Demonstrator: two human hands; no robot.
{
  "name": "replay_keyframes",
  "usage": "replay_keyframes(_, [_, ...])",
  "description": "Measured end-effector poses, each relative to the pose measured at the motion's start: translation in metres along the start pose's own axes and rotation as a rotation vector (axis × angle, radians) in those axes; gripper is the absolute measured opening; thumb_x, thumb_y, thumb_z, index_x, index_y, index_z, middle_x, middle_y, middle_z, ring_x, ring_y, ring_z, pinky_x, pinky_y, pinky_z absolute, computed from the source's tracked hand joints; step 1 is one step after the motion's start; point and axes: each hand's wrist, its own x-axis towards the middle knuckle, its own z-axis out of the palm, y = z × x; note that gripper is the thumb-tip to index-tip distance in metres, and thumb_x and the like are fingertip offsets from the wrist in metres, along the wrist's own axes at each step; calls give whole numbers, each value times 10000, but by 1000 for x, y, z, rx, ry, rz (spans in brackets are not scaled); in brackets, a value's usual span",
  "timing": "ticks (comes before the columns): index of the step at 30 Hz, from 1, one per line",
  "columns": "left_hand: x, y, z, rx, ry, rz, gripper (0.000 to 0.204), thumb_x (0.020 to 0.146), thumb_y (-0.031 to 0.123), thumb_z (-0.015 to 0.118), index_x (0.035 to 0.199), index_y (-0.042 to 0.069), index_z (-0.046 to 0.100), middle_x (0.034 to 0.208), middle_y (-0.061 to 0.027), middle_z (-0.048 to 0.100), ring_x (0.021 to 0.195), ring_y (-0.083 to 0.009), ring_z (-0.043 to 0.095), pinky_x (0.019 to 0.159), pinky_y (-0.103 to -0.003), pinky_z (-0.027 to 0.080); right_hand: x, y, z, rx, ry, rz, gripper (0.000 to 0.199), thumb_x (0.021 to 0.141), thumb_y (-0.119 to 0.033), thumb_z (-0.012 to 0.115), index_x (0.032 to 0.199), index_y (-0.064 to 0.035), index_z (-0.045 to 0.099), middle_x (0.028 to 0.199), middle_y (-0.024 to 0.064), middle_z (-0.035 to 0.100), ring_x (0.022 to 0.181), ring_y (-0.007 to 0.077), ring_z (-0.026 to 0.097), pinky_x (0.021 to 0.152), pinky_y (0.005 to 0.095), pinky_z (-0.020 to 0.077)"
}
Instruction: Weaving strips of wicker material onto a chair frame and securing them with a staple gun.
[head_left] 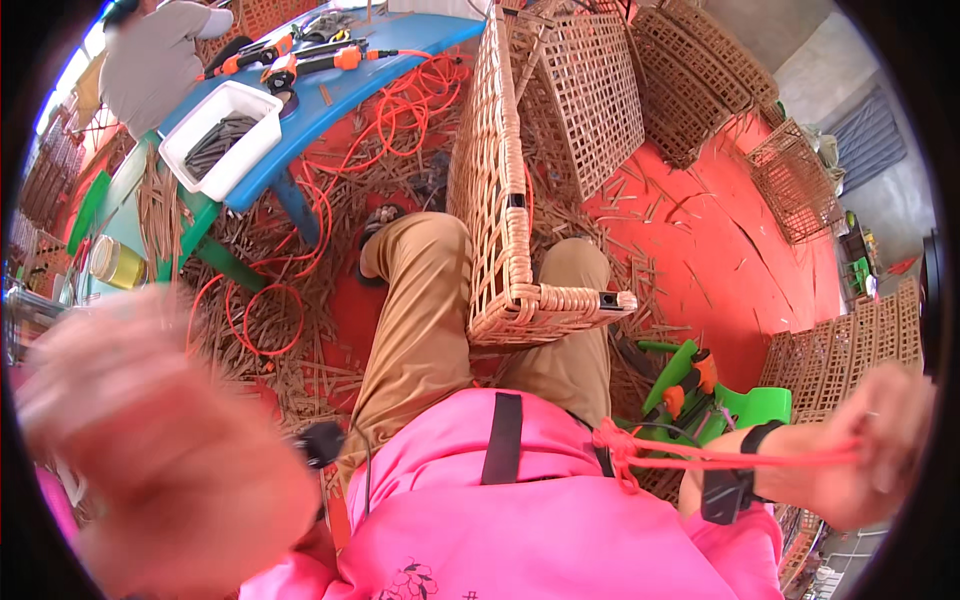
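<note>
Between my knees stands a woven wicker frame (pixel 512 190), upright, with a wrapped rim and black metal ends showing; neither hand touches it. My right hand (pixel 875 450) is out at the far right, closed on a pinkish-red cord (pixel 740 459). The cord runs taut to a knotted bunch at the waist of my pink top (pixel 600 540). My left hand (pixel 150 430) is raised at the lower left, smeared by motion, so its fingers and anything in them cannot be made out.
A blue table (pixel 345 85) at the back left holds orange-black power tools (pixel 315 62) and a white tub (pixel 222 140) of dark strips. An orange hose (pixel 322 215) loops over strip-littered floor. Green chairs (pixel 755 405) stand at right, woven panels (pixel 690 75) behind. Another person (pixel 155 65) sits far left.
</note>
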Motion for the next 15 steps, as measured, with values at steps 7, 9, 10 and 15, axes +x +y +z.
replay_keyframes(7, [-121, -86, 84, 279, -485, -257, 698, 696, 404, 957, 1162, 33, 593, 1017, -128, 631, 888, -310, 649, 737, -396, 543, -35, 52, 9, -362, 149, 263, 520, 967, -168, 696, 1411, 57, 547, 751, 92, 655, 503, 54, 463, 422, 173, 326])
replay_keyframes(9, [-130, -97, 94, 311, -493, -264, 691, 707, 402, 950, 1163, 34, 585, 1018, -131, 623, 878, -309, 648, 720, -398, 538, -42, 63, 11, -405, 196, 365, 489, 948, -142, 723, 1379, 32, 572, 799, 88, 672, 538, 53, 504, 472, 181, 385])
replay_keyframes(10, [-132, -100, 96, 308, -478, -262, 655, 726, 371, 944, 1157, 39, 579, 979, -128, 619, 859, -310, 644, 707, -405, 532, -44, 63, 11, -439, 185, 441, 531, 925, -134, 762, 1391, 21, 562, 836, 69, 671, 592, 54, 538, 529, 201, 428])
replay_keyframes(15, [-133, -109, 100, 247, -444, -338, 563, 753, 255, 942, 1134, 39, 588, 912, -90, 605, 706, -200, 642, 607, -326, 521, -47, 69, 1, -481, 115, 721, 556, 907, -14, 754, 1415, 3, 529, 1021, 29, 647, 812, 38, 587, 728, 188, 472])
